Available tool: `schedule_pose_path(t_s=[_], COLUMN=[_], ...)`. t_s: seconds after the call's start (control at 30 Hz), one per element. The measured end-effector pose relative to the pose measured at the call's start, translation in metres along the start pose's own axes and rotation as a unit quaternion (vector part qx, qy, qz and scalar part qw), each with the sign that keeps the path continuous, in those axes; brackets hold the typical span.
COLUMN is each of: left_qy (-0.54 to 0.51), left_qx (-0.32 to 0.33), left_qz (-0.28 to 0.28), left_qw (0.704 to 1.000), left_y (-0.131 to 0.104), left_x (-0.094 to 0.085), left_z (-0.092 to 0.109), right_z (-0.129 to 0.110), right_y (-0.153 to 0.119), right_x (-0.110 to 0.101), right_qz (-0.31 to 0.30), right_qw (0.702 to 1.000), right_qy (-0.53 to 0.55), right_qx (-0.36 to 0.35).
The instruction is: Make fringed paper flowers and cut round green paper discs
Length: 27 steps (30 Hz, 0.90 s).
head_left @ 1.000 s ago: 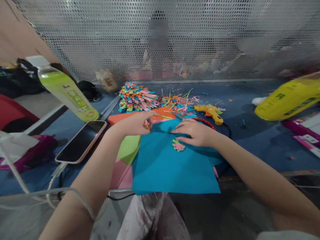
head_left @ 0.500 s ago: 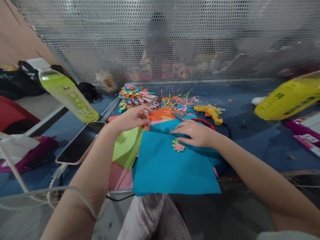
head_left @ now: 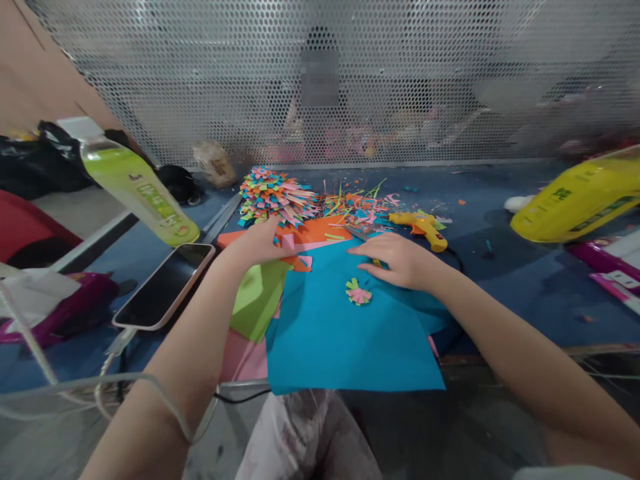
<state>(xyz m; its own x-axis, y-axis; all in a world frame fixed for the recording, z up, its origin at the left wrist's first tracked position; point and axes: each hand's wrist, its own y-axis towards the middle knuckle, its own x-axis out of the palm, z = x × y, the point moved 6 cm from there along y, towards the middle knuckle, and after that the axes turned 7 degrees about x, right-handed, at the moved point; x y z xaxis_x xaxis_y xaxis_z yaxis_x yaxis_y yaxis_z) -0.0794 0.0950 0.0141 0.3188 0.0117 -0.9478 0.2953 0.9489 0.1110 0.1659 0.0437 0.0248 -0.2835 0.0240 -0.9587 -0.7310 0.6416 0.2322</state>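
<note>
My left hand (head_left: 263,241) reaches over the orange paper (head_left: 320,232), thumb and a finger apart, close to a cone (head_left: 273,197) covered in curled multicoloured paper strips. Small pink paper pieces (head_left: 306,262) lie by its thumb; I cannot tell whether it touches them. My right hand (head_left: 400,260) is over the scissors (head_left: 356,231), fingers stretched and apart; the blades show, while the handles are mostly hidden under the hand. Below it, a small pink and green fringed paper flower (head_left: 359,292) rests on a blue paper sheet (head_left: 345,347).
Paper scraps (head_left: 357,203) are strewn behind the sheets, beside a yellow glue gun (head_left: 423,227). Green paper (head_left: 260,300) lies at left near a phone (head_left: 165,287) and a tilted drink bottle (head_left: 140,183). A yellow bottle (head_left: 575,200) stands right; a perforated metal panel (head_left: 425,40) closes the back.
My left hand has moved left and down, uncovering the pink pieces. My right hand has drawn away from the paper flower and now covers the red scissors handles.
</note>
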Motion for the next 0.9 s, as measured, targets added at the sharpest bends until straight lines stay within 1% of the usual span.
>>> schedule_pose_path(t_s=[0.1,0.2,0.33,0.43,0.5,0.57,0.63,0.73,0.83,0.9], left_qy=[-0.019,-0.042,-0.008,0.006,-0.002,-0.001,0.022,0.082,0.146,0.144], left_qx=[0.021,0.02,-0.002,0.001,0.015,0.034,0.051,0.052,0.037,0.024], left_qz=[-0.027,-0.04,-0.031,-0.014,-0.005,0.003,0.013,0.011,-0.009,0.001], left_qw=[0.999,0.998,0.999,1.0,1.0,0.999,0.998,0.995,0.988,0.989], left_y=[0.002,0.005,0.006,0.005,0.004,0.004,0.003,0.002,0.001,0.002], left_x=[0.007,0.009,0.007,0.005,0.005,0.005,0.004,0.003,0.003,0.001], left_z=[0.003,0.003,0.002,0.006,0.01,0.014,0.019,0.026,0.031,0.031], right_z=[0.011,0.018,0.017,0.017,0.019,0.023,0.029,0.036,0.039,0.04], right_y=[-0.001,-0.002,-0.002,-0.001,-0.001,-0.003,-0.006,-0.012,-0.016,-0.018], right_x=[-0.015,-0.023,-0.017,-0.012,-0.013,-0.018,-0.022,-0.022,-0.015,-0.009], right_qz=[0.046,0.067,0.053,0.037,0.036,0.033,0.018,-0.029,-0.077,-0.095], right_qw=[0.997,0.992,0.995,0.996,0.994,0.988,0.978,0.954,0.941,0.94], right_qy=[-0.029,-0.05,-0.043,-0.033,-0.035,-0.041,-0.053,-0.092,-0.126,-0.125], right_qx=[0.052,0.095,0.077,0.074,0.098,0.143,0.203,0.283,0.304,0.303])
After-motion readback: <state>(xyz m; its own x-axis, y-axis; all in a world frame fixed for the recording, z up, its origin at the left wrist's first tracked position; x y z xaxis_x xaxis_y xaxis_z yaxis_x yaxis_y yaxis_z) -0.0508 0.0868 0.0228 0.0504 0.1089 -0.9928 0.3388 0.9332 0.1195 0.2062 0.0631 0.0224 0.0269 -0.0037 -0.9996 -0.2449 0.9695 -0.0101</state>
